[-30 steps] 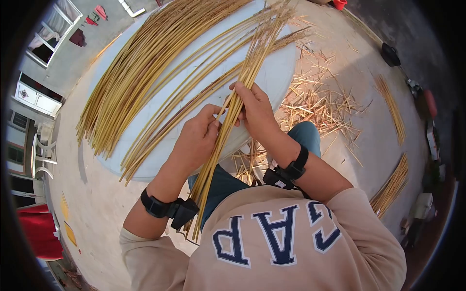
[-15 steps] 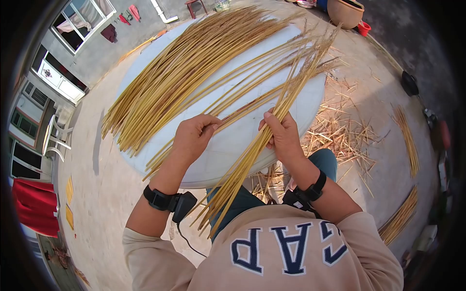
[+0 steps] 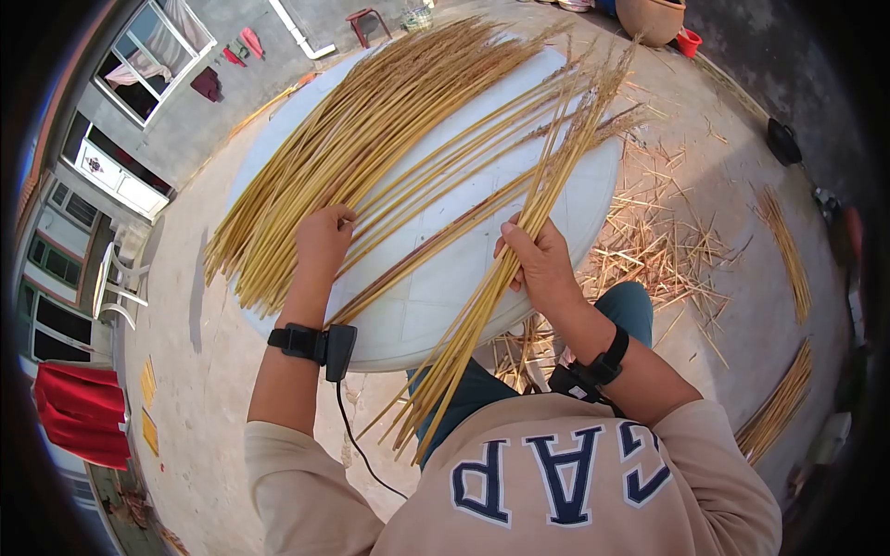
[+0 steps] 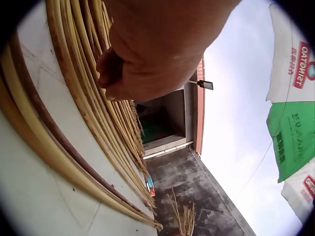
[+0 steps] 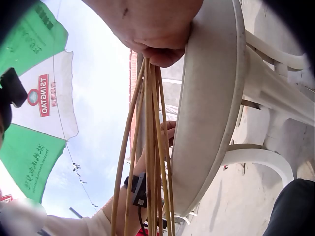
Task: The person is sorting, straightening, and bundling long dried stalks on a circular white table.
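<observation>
My right hand (image 3: 542, 264) grips a bundle of long dry plant stalks (image 3: 471, 310) around its middle. The feathery tops of the bundle reach over the table's far right; its cut ends fan out near my lap. In the right wrist view those stalks (image 5: 150, 147) hang below the curled fingers. My left hand (image 3: 323, 243) is over the near edge of a big pile of similar stalks (image 3: 343, 139), fingers loosely bent. In the left wrist view its fingertips (image 4: 114, 93) are close beside several stalks. A few loose stalks (image 3: 431, 243) lie between pile and bundle.
The pile lies on a round white table (image 3: 408, 320). Stalk scraps (image 3: 658, 250) litter the ground at the right, with two small bundles of stalks (image 3: 786, 250) beyond. A white plastic chair (image 3: 116, 283) stands at the left. A cable (image 3: 357, 445) hangs from the left wrist camera.
My left hand has left the held bundle and moved leftward across the table to the big pile. My right hand keeps its grip, and the bundle's lower ends have spread apart.
</observation>
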Tool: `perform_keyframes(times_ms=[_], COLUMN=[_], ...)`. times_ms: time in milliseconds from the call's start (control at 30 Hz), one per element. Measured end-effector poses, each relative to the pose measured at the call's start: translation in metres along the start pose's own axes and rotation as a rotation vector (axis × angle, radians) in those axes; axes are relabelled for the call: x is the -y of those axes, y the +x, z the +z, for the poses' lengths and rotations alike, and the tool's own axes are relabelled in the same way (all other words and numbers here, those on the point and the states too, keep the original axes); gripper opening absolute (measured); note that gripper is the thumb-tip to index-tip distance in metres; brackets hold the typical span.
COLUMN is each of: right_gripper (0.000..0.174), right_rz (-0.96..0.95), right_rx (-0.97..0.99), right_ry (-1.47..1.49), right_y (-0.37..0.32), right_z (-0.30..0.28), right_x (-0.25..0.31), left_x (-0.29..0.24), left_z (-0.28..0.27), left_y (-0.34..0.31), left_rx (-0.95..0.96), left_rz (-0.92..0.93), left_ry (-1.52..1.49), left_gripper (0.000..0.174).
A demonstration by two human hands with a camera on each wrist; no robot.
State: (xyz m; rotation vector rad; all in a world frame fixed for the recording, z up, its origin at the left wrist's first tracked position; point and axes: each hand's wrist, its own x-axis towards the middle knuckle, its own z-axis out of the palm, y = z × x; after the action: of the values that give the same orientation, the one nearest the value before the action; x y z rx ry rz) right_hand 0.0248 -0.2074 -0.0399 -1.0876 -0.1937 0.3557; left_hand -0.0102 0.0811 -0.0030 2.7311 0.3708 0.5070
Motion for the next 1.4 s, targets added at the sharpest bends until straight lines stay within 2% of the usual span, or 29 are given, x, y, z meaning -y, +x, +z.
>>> perform_keyframes(times_ms=[33,100,200,333,433,500,533,600,633,700,800,867,933,1000,1167,1233,1267,1300,1333,1367,1400], right_gripper=[0.015,0.016,0.017,0.016,0.017,0.018,0.018,0.018,0.018,0.019,0.02,0.02,0.02,0.019,0.016,0.016,0.015,0.015,0.015,0.015,0.015], right_rz=[-0.003,0.001,0.005,-0.014,-0.016,-0.008,-0.009,0.004,0.003,0.007,0.002,-0.006,-0.015,0.006,0.02,0.02,0.012,0.005,0.006,0.007,0.008], right_rx=[-0.001,-0.003,0.0,0.005,0.013,0.032,0.026,0.042,0.041,0.045,0.052,0.038,0.027,0.027,0.034,0.039,0.024,0.011,0.014,0.01,0.004], right_ry=[0.001,-0.002,0.002,-0.013,-0.04,-0.034,-0.029,-0.041,-0.037,-0.038,-0.038,-0.03,-0.026,-0.008,0.004,0.013,0.037,0.06,0.061,0.037,0.012], right_y=[0.0,0.0,0.0,-0.001,0.0,0.0,0.0,0.001,0.001,0.001,0.002,0.001,0.001,0.0,-0.002,-0.002,0.0,0.0,0.0,0.0,0.0], right_z=[0.0,0.0,-0.001,-0.002,-0.003,-0.003,-0.004,-0.004,-0.004,-0.004,-0.004,-0.003,-0.003,-0.005,-0.005,-0.005,-0.005,-0.004,-0.004,-0.003,-0.003], right_x=[0.0,0.0,0.0,-0.001,0.0,0.0,-0.001,-0.001,0.0,0.0,-0.001,0.001,0.001,-0.001,-0.001,-0.002,-0.003,-0.003,-0.004,-0.004,-0.004], left_x=[0.002,0.005,-0.001,0.004,0.001,-0.005,-0.013,-0.033,-0.043,-0.064,-0.1,-0.115,-0.122,-0.123,-0.126,-0.111,-0.107,-0.094,-0.084,-0.078,-0.068], left_z=[0.003,0.013,0.021,0.026,0.019,0.008,0.001,-0.012,-0.016,-0.017,-0.009,-0.003,0.005,0.012,-0.006,-0.012,-0.018,-0.019,-0.022,-0.03,-0.031], left_y=[0.003,0.009,0.015,0.02,0.017,0.014,0.01,0.0,-0.006,-0.023,-0.056,-0.075,-0.088,-0.096,-0.091,-0.076,-0.069,-0.059,-0.049,-0.038,-0.029], left_rx=[-0.001,-0.067,0.002,0.008,-0.022,0.038,0.043,0.254,0.255,0.422,0.52,0.583,0.581,0.376,0.537,0.45,0.418,0.349,0.316,0.33,0.281], left_rz=[0.003,0.195,0.161,0.239,0.362,0.223,0.229,-0.1,-0.098,-0.237,-0.192,-0.13,-0.095,0.199,0.059,0.249,0.134,0.141,0.044,-0.041,-0.048], left_ry=[0.001,0.19,0.305,0.426,0.324,0.16,0.162,-0.368,-0.364,-0.803,-0.861,-0.77,-0.724,-0.52,-0.475,-0.383,-0.438,-0.446,-0.503,-0.463,-0.395], left_gripper=[0.011,0.008,0.006,0.006,0.01,0.01,0.01,0.01,0.01,0.015,0.018,0.02,0.019,0.017,0.015,0.013,0.013,0.013,0.012,0.012,0.012])
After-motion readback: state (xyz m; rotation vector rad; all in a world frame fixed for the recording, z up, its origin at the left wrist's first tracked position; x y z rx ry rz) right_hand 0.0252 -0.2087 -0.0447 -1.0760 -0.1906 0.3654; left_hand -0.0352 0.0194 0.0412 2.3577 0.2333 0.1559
